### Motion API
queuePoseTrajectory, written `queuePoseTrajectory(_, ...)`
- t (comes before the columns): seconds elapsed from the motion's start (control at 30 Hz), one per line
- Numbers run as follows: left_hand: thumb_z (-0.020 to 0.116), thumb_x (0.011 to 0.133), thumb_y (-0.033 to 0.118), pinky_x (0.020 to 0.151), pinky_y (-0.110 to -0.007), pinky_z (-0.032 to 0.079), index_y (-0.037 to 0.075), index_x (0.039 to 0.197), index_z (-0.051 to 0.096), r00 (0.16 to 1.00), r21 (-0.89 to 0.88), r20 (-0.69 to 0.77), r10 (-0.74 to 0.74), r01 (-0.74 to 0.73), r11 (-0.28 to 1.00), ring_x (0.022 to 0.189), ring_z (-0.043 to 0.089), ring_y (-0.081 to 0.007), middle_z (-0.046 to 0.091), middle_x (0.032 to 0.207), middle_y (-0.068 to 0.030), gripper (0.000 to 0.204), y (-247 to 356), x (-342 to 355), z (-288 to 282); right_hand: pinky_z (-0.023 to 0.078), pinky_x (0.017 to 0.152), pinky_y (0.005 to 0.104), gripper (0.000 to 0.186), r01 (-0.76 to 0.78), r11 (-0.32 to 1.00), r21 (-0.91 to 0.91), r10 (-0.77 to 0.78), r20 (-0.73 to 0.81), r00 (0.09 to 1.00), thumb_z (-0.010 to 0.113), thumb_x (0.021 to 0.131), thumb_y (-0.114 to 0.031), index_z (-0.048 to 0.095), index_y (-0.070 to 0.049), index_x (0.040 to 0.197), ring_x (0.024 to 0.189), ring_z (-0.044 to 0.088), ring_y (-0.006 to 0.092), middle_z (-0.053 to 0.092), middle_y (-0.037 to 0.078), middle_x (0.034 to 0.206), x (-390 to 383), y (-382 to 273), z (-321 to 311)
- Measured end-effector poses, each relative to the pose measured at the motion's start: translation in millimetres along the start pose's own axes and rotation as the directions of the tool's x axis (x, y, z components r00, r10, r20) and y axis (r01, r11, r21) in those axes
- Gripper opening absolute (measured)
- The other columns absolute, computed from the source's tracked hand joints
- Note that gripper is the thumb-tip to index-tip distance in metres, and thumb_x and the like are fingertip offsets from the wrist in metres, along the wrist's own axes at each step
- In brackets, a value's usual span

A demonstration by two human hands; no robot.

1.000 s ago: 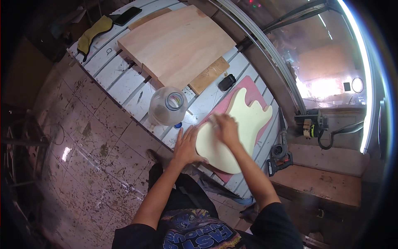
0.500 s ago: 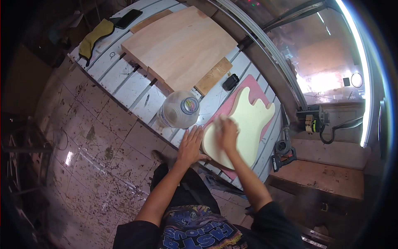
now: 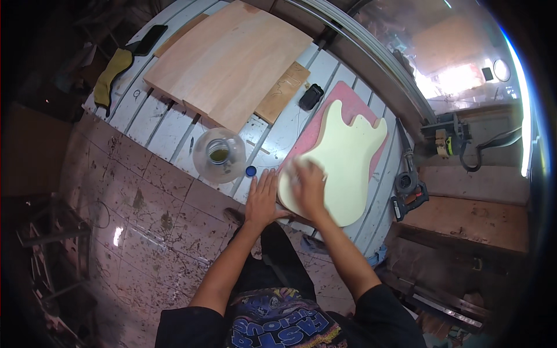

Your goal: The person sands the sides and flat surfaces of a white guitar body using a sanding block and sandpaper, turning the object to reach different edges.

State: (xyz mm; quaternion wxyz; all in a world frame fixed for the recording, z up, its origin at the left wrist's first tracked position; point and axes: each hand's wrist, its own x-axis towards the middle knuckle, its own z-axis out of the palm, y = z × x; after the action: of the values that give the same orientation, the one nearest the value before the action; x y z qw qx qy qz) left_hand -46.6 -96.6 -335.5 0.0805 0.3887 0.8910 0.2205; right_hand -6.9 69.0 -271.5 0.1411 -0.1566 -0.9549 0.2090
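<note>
Guitar body, cream in colour, lies flat on a pink mat on a white slatted table, directly in front of me; its two horns point away from me and its broad rounded end faces me. My left hand lies palm down at the left edge of the broad end, fingers extended and close together, thumb set apart along the near edge; it grips nothing. My right hand is placed over the broad end, on the left portion of the upper face, with fingers bent. Its fingertips are blurred and a pale patch shows beside them, so I cannot tell whether the grip is closed on an item. A clear bottle stands to the left of my left hand, mouth uncapped and facing up. A blue cap lies between the bottle and my left fingertips. Beyond the bottle, a large wooden panel covers much of the table, with a smaller wooden board along its right side. A small black object sits between that board and the mat. A phone and a yellow cloth item with black edging occupy the far left end. A handheld power tool is located near the right table edge.
</note>
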Motion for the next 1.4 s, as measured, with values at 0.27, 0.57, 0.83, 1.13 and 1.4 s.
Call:
queuePoseTrajectory(0.27, 0.086, 0.068, 0.059, 0.13, -0.053, 0.016, -0.001, 0.159, 0.037, 0.996, 0.133, -0.087, -0.014, 0.025, 0.991, 0.16, 0.025, -0.0305, 0.036, 0.169, -0.0145, 0.12, -14, -8, 19, 0.042, 0.105, 0.0576, 0.06, 0.134, 0.988, 0.081, -0.14, 0.07, 0.988, 0.078, 0.073, -0.012, 0.072, -0.017, 0.132, 0.122, 0.057, 0.0437, 0.061, 0.021, 0.131, -64, -33, 2)
queuePoseTrajectory(0.57, 0.089, 0.06, 0.063, 0.129, -0.056, 0.018, 0.0, 0.16, 0.034, 0.997, -0.045, -0.063, -0.041, 0.038, 0.998, 0.159, 0.027, -0.0318, 0.039, 0.167, -0.0153, 0.13, -4, -1, 10, 0.044, 0.109, 0.0537, 0.058, -0.094, 0.991, -0.09, 0.096, 0.018, 0.995, 0.075, 0.081, -0.017, 0.068, -0.022, 0.138, 0.13, 0.056, 0.0399, 0.06, 0.02, 0.136, -37, -20, 11)
queuePoseTrajectory(0.83, 0.094, 0.051, 0.059, 0.127, -0.057, 0.023, -0.001, 0.158, 0.037, 1.0, -0.098, 0.009, -0.029, 0.03, 0.995, 0.157, 0.032, -0.0344, 0.041, 0.165, -0.0166, 0.136, 11, 4, -5, 0.045, 0.101, 0.0536, 0.055, -0.312, 0.948, -0.059, 0.287, -0.261, 0.922, 0.072, 0.084, -0.006, 0.067, -0.016, 0.138, 0.118, 0.057, 0.0417, 0.062, 0.02, 0.131, 13, 77, -42)
queuePoseTrajectory(1.13, 0.09, 0.056, 0.066, 0.123, -0.061, 0.027, -0.006, 0.151, 0.045, 0.993, -0.05, -0.112, 0.034, -0.039, 0.998, 0.148, 0.045, -0.0407, 0.056, 0.151, -0.0224, 0.128, 3, -1, 2, 0.047, 0.104, 0.0527, 0.05, -0.24, 0.962, -0.131, 0.209, -0.214, 0.954, 0.072, 0.085, -0.008, 0.07, -0.018, 0.134, 0.121, 0.06, 0.0398, 0.065, 0.017, 0.128, -43, 85, -25)
queuePoseTrajectory(1.4, 0.087, 0.06, 0.063, 0.119, -0.067, 0.029, 0.01, 0.152, 0.052, 0.965, -0.102, -0.238, 0.113, -0.141, 0.985, 0.146, 0.048, -0.0396, 0.053, 0.156, -0.0201, 0.112, -5, -8, 17, 0.052, 0.098, 0.0486, 0.05, -0.162, 0.987, 0.002, 0.162, -0.078, 0.984, 0.072, 0.083, -0.008, 0.07, -0.02, 0.132, 0.116, 0.066, 0.0329, 0.066, 0.011, 0.131, -98, -34, -34)
